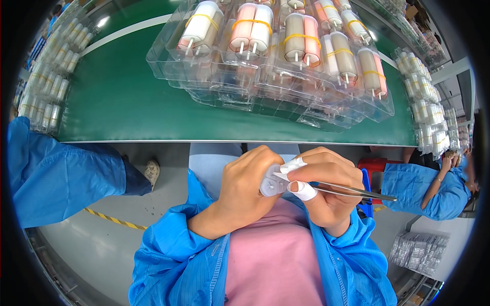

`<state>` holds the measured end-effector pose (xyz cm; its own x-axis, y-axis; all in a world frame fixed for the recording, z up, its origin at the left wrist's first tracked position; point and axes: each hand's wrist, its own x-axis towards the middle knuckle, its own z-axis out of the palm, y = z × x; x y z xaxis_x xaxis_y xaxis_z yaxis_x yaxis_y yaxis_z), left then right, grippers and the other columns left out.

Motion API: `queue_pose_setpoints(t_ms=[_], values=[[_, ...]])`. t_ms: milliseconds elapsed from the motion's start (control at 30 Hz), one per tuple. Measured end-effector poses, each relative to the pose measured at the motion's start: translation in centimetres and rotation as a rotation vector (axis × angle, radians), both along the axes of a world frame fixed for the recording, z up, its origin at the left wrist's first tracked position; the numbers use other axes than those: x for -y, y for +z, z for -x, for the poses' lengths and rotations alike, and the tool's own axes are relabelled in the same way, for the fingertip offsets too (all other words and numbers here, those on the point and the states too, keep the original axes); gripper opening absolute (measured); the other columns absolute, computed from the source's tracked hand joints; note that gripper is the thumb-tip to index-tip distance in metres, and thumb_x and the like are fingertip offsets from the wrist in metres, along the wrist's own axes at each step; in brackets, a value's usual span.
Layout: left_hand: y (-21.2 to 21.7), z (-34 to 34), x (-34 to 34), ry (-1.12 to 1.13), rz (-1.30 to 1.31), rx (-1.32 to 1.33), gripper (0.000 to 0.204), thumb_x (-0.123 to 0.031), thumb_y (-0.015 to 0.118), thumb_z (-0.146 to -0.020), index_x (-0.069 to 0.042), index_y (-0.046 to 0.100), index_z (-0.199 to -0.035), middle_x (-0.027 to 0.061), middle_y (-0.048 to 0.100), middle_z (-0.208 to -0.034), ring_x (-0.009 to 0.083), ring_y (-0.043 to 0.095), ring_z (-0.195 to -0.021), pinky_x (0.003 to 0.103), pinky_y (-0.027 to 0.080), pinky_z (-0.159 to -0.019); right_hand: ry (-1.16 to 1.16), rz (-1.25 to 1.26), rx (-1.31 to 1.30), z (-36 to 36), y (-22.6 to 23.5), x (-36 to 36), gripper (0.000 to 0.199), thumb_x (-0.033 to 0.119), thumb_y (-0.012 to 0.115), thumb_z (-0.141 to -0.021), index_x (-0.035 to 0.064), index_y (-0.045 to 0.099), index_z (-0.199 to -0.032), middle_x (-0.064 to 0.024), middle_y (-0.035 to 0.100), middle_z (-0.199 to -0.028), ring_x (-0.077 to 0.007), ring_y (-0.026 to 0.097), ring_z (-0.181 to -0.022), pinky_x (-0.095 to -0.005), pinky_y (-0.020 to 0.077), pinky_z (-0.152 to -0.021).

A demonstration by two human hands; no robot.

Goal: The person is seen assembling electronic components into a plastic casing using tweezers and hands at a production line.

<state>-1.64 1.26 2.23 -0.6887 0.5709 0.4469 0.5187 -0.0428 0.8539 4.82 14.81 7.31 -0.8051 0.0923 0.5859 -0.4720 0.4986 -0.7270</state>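
Observation:
My left hand (245, 178) is closed around a pale, translucent plastic piece (271, 182) with an oval end that faces my right hand. The rest of that piece is hidden in my fist. My right hand (329, 183) grips metal tweezers (357, 192), whose long end points out to the right. White wraps (304, 191) cover the tips of my right thumb and a finger. These fingers are right at the oval end; a small white pointed bit shows there, and I cannot make out whether it belongs to the tweezers or a wrap.
Stacked clear plastic trays (229, 76) on the green table (117, 107) hold paired white, grey and pink cylinders (251, 30) with yellow bands. More filled trays stand at left (53, 84) and right (426, 109). People in blue coats are at left (66, 173) and right (413, 186).

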Motion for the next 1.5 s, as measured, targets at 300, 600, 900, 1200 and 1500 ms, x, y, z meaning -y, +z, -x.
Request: queue_pose_setpoints(t_ms=[300, 600, 900, 1200, 1500], values=[[0.1, 0.2, -0.1, -0.011, -0.020, 0.061, 0.027, -0.008, 0.078, -0.066, -0.004, 0.054, -0.078, 0.0094, 0.054, -0.071, 0.0280, 0.057, -0.061, 0.036, 0.044, -0.051, -0.048, 0.402, 0.054, -0.4, -0.4, 0.3, 0.014, -0.004, 0.070, -0.071, -0.0029, 0.066, -0.084, -0.0129, 0.067, -0.078, -0.0202, 0.064, -0.070, -0.0279, 0.0504, -0.061], [0.4, 0.1, -0.3, -0.060, -0.064, 0.174, 0.029, -0.008, 0.081, -0.067, -0.004, 0.054, -0.078, 0.0089, 0.056, -0.070, 0.0239, 0.056, -0.057, 0.033, 0.043, -0.050, -0.067, 0.263, 0.016, -0.9, -0.7, 0.1, 0.015, -0.002, 0.071, -0.071, -0.0034, 0.065, -0.085, -0.0153, 0.068, -0.082, -0.0207, 0.064, -0.071, -0.0275, 0.0503, -0.062], [0.9, 0.4, 0.3, -0.193, 0.028, 0.048, 0.050, -0.006, 0.073, -0.073, -0.002, 0.046, -0.114, 0.0131, 0.059, -0.101, 0.0268, 0.057, -0.099, 0.033, 0.050, -0.073, -0.116, 0.244, 0.006, -0.5, -1.3, -0.7, 0.018, 0.000, 0.069, -0.073, -0.0018, 0.066, -0.090, -0.0134, 0.067, -0.083, -0.0197, 0.063, -0.072, -0.0270, 0.0495, -0.064], [0.1, -0.5, -0.4, -0.140, -0.120, 0.476, 0.046, -0.003, 0.079, -0.066, -0.005, 0.046, -0.099, 0.0133, 0.065, -0.087, 0.0252, 0.067, -0.075, 0.031, 0.051, -0.061, -0.073, 0.295, 0.013, -1.2, -1.0, -0.1, 0.019, 0.000, 0.072, -0.071, -0.0024, 0.066, -0.090, -0.0138, 0.067, -0.085, -0.0202, 0.063, -0.075, -0.0280, 0.0502, -0.066], [0.5, -0.2, -0.1, -0.106, -0.041, 0.253, 0.028, 0.000, 0.075, -0.067, -0.005, 0.058, -0.088, 0.0097, 0.063, -0.078, 0.0222, 0.064, -0.067, 0.030, 0.048, -0.056, -0.014, 0.252, 0.040, -1.3, -0.8, 0.3, 0.019, 0.001, 0.075, -0.068, -0.0013, 0.068, -0.085, -0.0126, 0.068, -0.082, -0.0228, 0.065, -0.074, -0.0300, 0.0518, -0.066]])
